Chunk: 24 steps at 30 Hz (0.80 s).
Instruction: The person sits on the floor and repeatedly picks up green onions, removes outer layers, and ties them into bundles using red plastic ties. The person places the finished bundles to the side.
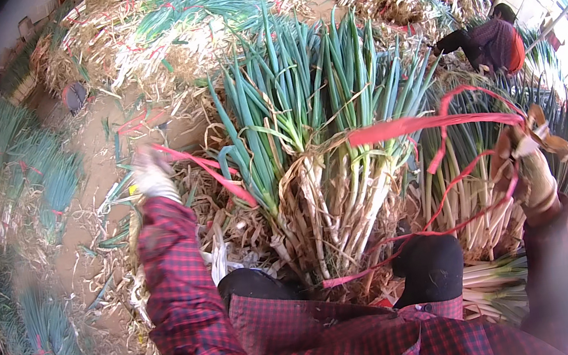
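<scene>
A large bunch of green onions [317, 171] stands upright before my knees, leaves up, with white stalks and roots below. My left hand [152, 172], gloved and blurred, is left of the bunch and holds one end of a red plastic strap [209, 171] that runs to the bunch's left side. On the right, my right hand [525, 157], also gloved, is closed on more red strap [423, 124] and some dry brown leaf scraps [547, 136]. One strand reaches across the front of the bunch, and another hangs low towards its roots.
More green onions [462, 186] stand right of the bunch, and others lie by my right knee. Tied bundles [25, 166] line the left side. Large heaps [152, 41] lie ahead. A co-worker [494, 43] bends at the upper right. Husks and trimmings [109, 254] litter the ground.
</scene>
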Motion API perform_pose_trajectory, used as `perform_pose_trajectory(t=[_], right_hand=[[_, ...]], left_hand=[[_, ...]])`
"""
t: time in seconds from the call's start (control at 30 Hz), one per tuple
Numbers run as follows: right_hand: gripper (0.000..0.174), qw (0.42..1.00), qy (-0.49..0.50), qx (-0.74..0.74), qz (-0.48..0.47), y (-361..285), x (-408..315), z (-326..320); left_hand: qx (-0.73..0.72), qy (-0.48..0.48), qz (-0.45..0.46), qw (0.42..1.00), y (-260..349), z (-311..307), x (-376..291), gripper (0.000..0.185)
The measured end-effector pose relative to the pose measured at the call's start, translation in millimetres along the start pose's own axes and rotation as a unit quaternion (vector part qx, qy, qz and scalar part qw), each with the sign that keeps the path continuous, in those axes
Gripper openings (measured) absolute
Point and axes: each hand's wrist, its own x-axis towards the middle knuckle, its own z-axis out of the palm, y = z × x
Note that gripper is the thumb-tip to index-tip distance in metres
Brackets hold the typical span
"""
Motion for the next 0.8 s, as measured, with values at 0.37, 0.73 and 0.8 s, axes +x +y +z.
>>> perform_pose_trajectory(t=[0.37, 0.73, 0.8], right_hand=[[0.034, 0.913, -0.406, 0.052, -0.003, 41.9, -19.1, 168.0], [0.052, 0.958, -0.259, -0.06, -0.109, 12.3, -101.7, 142.5], [0.048, 0.908, -0.343, -0.095, -0.222, 29.7, -108.8, 134.1]], left_hand=[[0.163, -0.603, 0.306, 0.719, 206.9, 58.6, -250.4, 0.012], [0.077, -0.618, 0.364, 0.693, 168.6, 66.0, -327.2, 0.012], [0.071, -0.628, 0.447, 0.633, 176.8, 59.2, -340.9, 0.014]])
